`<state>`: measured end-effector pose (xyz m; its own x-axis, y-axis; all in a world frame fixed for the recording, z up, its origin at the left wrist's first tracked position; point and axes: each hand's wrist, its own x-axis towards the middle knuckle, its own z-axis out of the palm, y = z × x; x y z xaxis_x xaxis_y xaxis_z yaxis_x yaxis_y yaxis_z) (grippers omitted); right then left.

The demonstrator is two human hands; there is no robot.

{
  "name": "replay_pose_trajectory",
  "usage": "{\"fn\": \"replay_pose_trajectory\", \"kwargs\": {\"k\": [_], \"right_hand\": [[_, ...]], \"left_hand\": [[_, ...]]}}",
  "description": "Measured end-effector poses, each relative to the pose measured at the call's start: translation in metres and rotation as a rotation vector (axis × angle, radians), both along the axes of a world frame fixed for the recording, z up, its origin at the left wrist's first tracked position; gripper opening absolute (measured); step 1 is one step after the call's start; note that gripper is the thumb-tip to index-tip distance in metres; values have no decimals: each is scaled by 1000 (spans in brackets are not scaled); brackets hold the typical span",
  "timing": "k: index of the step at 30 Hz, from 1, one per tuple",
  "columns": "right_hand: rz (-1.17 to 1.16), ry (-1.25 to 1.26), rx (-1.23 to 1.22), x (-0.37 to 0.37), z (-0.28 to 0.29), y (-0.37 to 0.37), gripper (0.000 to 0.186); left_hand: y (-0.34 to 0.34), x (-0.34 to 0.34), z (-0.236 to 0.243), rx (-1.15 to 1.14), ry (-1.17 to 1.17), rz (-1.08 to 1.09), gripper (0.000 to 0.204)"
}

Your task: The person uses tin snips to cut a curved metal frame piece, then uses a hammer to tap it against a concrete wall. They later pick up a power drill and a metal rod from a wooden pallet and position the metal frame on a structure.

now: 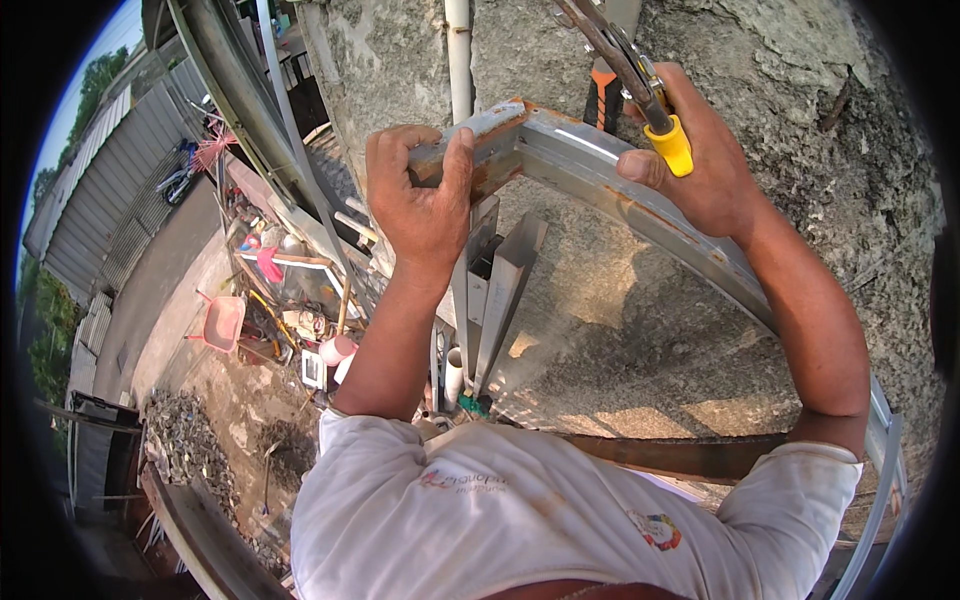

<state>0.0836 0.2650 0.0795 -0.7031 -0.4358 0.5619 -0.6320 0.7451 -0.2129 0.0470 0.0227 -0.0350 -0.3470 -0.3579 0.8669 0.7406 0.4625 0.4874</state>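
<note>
My left hand (420,195) is closed around the short end of a grey, rust-spotted metal channel (620,185), thumb on top. The channel is bent at a corner just right of that hand, and its long part runs down right under my right forearm. My right hand (700,165) is wrapped around a hand tool with a yellow grip (672,148) and rusty brown metal; its exact kind is unclear, as its far end leaves the upper edge. The right thumb lies at the channel's edge. Beside the tool shows an orange and black handle (600,92), partly hidden.
A rough concrete wall (800,130) stands beyond the hands, with a white pipe (459,60) running along it. Below the channel are upright metal profiles (510,290). Far down left lie a yard, a pink wheelbarrow (222,324) and a rubble heap (185,440).
</note>
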Motion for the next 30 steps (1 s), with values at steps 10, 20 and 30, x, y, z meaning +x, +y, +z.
{"fn": "replay_pose_trajectory", "kwargs": {"k": [10, 20, 30], "right_hand": [[-6, -7, 26, 0, 2, -1, 89], [-8, -30, 7, 4, 5, -1, 86], [32, -27, 52, 1, 5, -2, 87]], "left_hand": [[-57, -61, -2, 135, -166, -580, 43], [-46, -52, 3, 89, -226, -1169, 101], [8, 11, 2, 238, -142, -1126, 96]]}}
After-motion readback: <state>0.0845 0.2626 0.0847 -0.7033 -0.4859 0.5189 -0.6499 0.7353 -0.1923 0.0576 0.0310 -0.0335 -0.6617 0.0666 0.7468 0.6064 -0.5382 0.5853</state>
